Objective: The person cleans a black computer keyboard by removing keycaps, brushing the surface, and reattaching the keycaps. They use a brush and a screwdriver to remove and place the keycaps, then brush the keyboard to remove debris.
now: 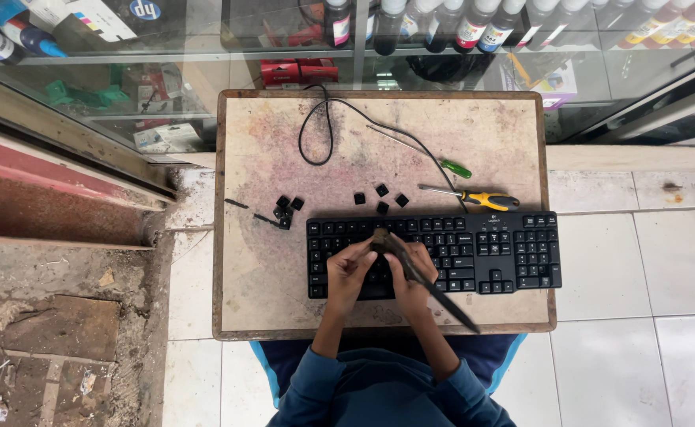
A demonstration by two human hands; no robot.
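Centrally, right hand (pixel 412 273) grip closed on brush (pixel 418 273); left hand (pixel 349 273) grip pinching bristles, over keyboard (pixel 513 253)

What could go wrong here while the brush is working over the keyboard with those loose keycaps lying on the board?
1. The loose keycaps lie near the keyboard; a brush sweep or sleeve could flick them off the board.
2. The keyboard's right end overhangs the board's edge, so pressing there might tip it.
3. The screwdrivers lie against the cable; a tug could roll them.
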